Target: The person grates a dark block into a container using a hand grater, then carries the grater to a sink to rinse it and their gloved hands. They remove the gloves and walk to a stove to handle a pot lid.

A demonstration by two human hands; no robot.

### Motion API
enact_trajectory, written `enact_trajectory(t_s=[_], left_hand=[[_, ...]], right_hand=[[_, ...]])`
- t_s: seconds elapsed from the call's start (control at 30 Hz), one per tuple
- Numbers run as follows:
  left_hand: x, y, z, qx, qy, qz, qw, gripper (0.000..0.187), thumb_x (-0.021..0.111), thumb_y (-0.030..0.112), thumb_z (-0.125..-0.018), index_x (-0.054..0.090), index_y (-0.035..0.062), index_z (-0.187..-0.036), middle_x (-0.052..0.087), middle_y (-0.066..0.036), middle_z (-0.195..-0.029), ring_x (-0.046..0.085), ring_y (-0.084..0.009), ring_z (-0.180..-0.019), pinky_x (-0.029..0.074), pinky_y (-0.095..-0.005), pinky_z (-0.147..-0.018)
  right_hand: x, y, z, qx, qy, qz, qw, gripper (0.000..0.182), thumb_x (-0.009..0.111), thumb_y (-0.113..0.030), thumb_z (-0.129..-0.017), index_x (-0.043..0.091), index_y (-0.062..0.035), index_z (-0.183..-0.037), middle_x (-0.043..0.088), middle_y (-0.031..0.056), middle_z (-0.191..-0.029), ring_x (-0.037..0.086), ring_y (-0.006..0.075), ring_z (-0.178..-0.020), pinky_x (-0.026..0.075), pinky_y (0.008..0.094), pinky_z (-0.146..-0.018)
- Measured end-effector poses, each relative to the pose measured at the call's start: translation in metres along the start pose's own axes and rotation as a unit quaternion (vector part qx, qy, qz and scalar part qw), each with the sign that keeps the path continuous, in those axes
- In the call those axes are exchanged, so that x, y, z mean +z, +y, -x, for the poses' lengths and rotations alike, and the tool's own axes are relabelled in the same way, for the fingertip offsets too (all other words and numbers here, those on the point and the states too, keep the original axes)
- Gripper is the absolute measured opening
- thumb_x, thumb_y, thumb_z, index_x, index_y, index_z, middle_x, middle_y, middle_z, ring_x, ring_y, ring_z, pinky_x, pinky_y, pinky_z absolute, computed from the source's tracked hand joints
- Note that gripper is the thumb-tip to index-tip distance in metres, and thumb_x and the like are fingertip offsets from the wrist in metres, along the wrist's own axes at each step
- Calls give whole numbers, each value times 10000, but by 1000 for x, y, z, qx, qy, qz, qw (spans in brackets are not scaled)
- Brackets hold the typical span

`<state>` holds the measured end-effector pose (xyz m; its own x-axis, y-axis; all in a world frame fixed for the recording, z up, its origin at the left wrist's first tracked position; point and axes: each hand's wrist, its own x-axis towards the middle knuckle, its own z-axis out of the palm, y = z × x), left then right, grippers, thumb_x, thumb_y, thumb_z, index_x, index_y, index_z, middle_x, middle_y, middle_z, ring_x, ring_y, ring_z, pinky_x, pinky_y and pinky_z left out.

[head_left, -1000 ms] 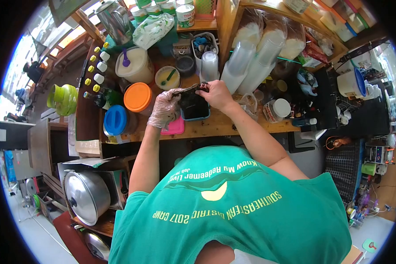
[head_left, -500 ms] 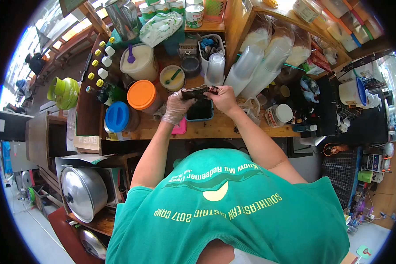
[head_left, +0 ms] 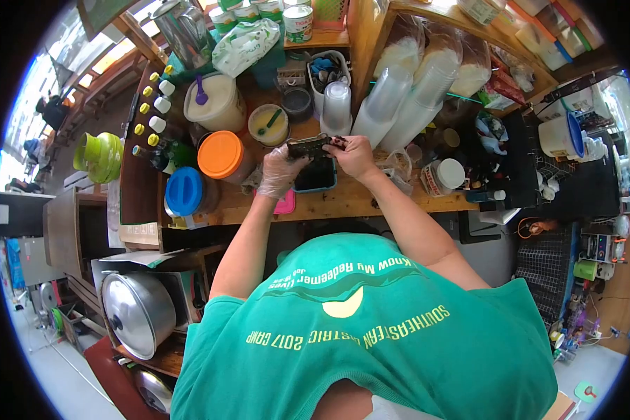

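Note:
In a clear plastic glove, my left hand (head_left: 280,172) is closed around one end of a dark, nearly black slab (head_left: 306,148), held level above the counter. My bare right hand (head_left: 355,157) pinches the slab's other end, its fingertips smeared with something dark. What exactly the slab is, I cannot make out. Directly below both hands sits a dark rectangular tray (head_left: 316,176) with a bluish rim, partly covered by them. A pink lid or board (head_left: 285,203) lies by my left wrist.
Left of my hands are an orange-lidded tub (head_left: 220,152), a blue-lidded container (head_left: 185,190) and a tub with a green spoon (head_left: 269,124). Stacked plastic cups (head_left: 399,105) stand to the right, near a white-lidded jar (head_left: 444,176). The wooden counter edge (head_left: 371,210) runs in front.
The view has shifted slightly, so the counter items sit a little further left. The dark slab's broad face is turned more towards me. Both hands keep their grip.

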<state>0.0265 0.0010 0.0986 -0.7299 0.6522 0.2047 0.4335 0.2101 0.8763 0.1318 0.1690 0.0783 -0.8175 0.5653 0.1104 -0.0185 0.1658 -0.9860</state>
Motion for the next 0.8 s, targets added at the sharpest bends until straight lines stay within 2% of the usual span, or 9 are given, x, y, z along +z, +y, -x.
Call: enact_trajectory(t_s=[0.13, 0.2, 0.23, 0.33, 0.43, 0.53, 0.6, 0.73, 0.8], left_hand=[[-20, 17, -5, 15, 4, 38, 999, 132, 741, 91, -777, 700, 23, -882, 705, -110, -770, 664, -155, -689, 510, -290, -654], [-26, 16, -5, 25, -10, -43, 999, 126, 732, 120, -787, 701, 35, -875, 687, -132, -741, 665, -215, -666, 513, -317, -644], [-24, 2, -4, 57, -25, -145, 987, 160, 734, 182, -790, 702, 51, -876, 663, -167, -728, 663, -286, -658, 516, -369, -635], [-7, -36, 8, 72, -68, -206, 974, 202, 739, 236, -784, 703, 63, -883, 646, -194, -738, 653, -339, -679, 511, -421, -632], [-6, -29, 12, 57, -72, -149, 985, 184, 739, 209, -782, 704, 64, -891, 665, -185, -762, 664, -331, -695, 513, -419, -628], [-25, 19, 3, 26, -48, -86, 995, 163, 730, 178, -788, 710, 70, -908, 675, -174, -773, 661, -306, -662, 509, -390, -614], [-30, 27, -1, 2, -30, -52, 998, 156, 726, 163, -791, 713, 74, -917, 680, -168, -779, 659, -291, -646, 507, -376, -608], [-11, -12, 4, 30, -61, -105, 992, 182, 731, 156, -783, 706, 30, -912, 673, -185, -777, 656, -289, -644, 506, -369, -616], [5, -57, 14, 52, -118, -246, 961, 190, 733, 158, -780, 699, 16, -901, 673, -196, -794, 659, -301, -663, 513, -372, -638]], right_hand=[[-4, 9, 1, -24, -3, 44, 999, 118, 751, -64, -782, 702, 37, -819, 698, 90, -701, 546, 55, -597, 463, 268, -564], [-2, 10, 2, -19, -9, 15, 1000, 127, 754, -70, -780, 701, 37, -825, 699, 97, -707, 546, 58, -595, 465, 271, -564], [-1, 10, 3, -13, -16, -14, 1000, 138, 757, -76, -778, 700, 37, -831, 699, 105, -713, 546, 60, -593, 466, 275, -565], [0, -3, 3, -14, 9, -17, 1000, 146, 763, -96, -774, 699, 26, -820, 686, 122, -700, 544, 67, -577, 464, 284, -562], [-3, -6, 2, -45, -1, 44, 998, 138, 758, -87, -785, 693, 33, -805, 692, 87, -692, 538, 56, -586, 463, 270, -562], [-5, -21, 6, -68, 3, 101, 993, 130, 756, -73, -785, 688, 36, -801, 685, 81, -682, 538, 50, -595, 464, 263, -565], [-2, -14, 6, -41, 0, 42, 998, 131, 758, -68, -779, 686, 37, -809, 682, 100, -686, 543, 59, -592, 465, 265, -567], [3, -6, 4, -23, 18, -69, 997, 138, 764, -71, -764, 689, 28, -826, 672, 153, -706, 561, 83, -582, 470, 282, -570], [-1, -10, 5, -40, 13, -13, 999, 138, 763, -75, -769, 692, 27, -828, 680, 149, -711, 563, 81, -585, 473, 282, -571]])
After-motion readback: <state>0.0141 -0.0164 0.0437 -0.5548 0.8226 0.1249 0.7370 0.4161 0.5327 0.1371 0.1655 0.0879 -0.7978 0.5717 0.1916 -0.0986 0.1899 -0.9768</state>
